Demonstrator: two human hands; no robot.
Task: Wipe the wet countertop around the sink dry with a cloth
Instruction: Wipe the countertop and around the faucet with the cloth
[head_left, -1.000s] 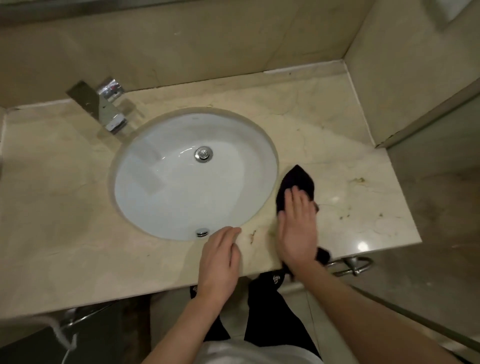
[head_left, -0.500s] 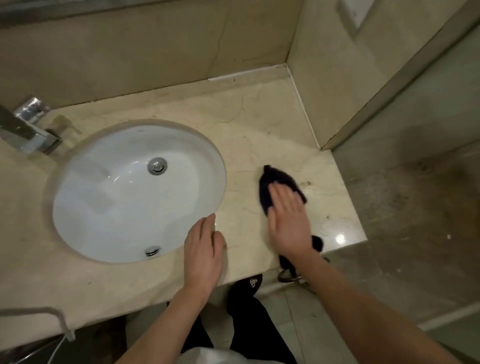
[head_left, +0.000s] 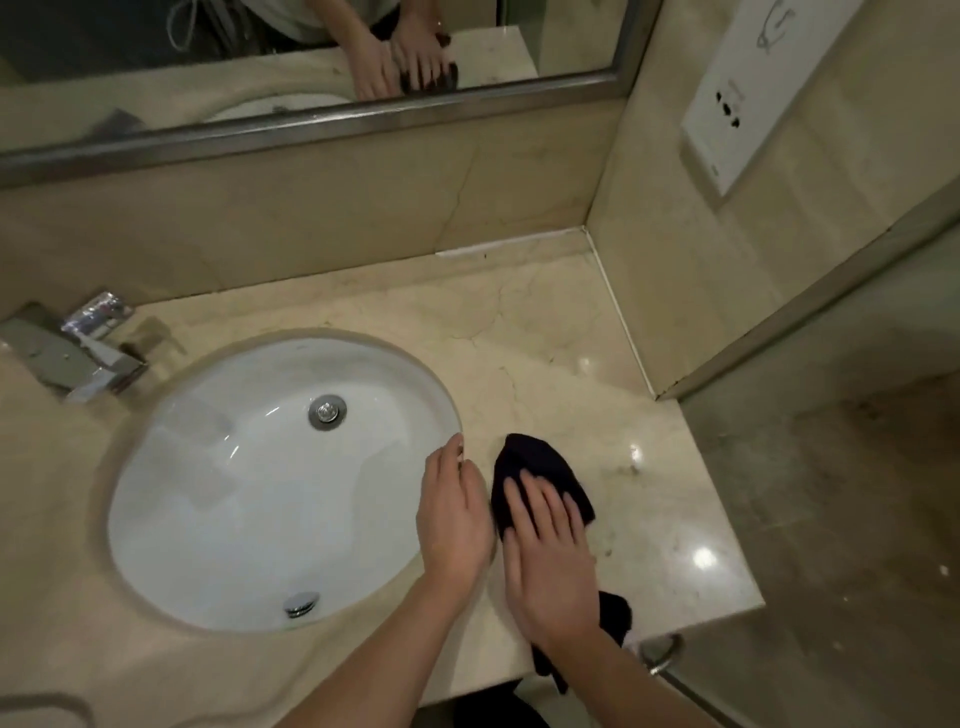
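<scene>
Two hands showing in the head view, w/ one cloth. Your right hand (head_left: 550, 561) is pressing flat, fingers straight, on the dark cloth (head_left: 540, 470), which is lying on the countertop (head_left: 545, 332) just right of the sink (head_left: 218, 499); the cloth's tail is hanging over the front edge by your wrist. Your left hand (head_left: 454, 514) is resting relaxed at the sink's right rim, grasping nothing. One faucet (head_left: 78, 358) is sitting back-left, one drain (head_left: 327, 411) in the basin, one mirror (head_left: 311, 57) reflecting both hands, one wall plate (head_left: 737, 98) at right.
</scene>
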